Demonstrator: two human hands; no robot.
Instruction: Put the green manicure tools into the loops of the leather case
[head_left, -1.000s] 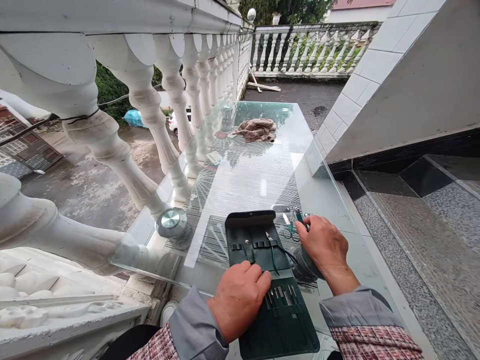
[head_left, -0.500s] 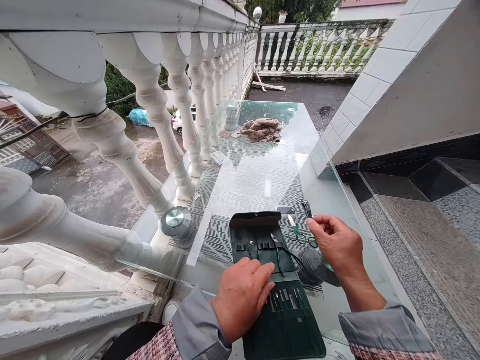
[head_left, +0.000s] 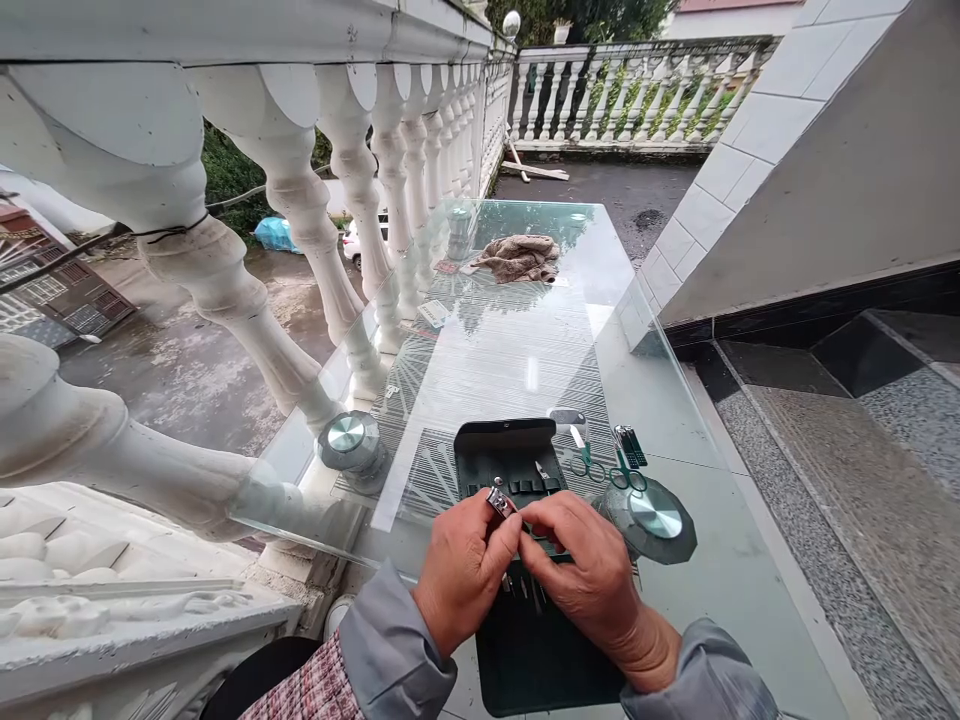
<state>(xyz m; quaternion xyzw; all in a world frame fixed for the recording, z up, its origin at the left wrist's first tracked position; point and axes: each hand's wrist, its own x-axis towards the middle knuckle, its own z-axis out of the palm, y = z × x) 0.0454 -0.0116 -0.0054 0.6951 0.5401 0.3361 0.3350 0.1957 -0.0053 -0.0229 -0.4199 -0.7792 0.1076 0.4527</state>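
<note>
A dark green manicure case (head_left: 517, 470) lies open on the glass table (head_left: 525, 350), with slim metal tools in its loops. My left hand (head_left: 461, 565) and my right hand (head_left: 592, 580) meet over the case's middle. Both are closed in a pinch around a small silver nail clipper (head_left: 501, 497), whose tip shows above my left thumb. To the right of the case lie small green-handled scissors (head_left: 581, 455), a second pair (head_left: 625, 475) and a dark clipper (head_left: 628, 445).
Round metal table fittings sit at the left (head_left: 346, 438) and right (head_left: 652, 515) of the case. A crumpled brown cloth (head_left: 519, 258) lies at the table's far end. A white balustrade (head_left: 315, 220) runs along the left, tiled steps (head_left: 825, 420) on the right.
My right hand has come from the tools at the right of the case to its middle. My left hand has lifted off the case, and both now pinch a small silver clipper.
</note>
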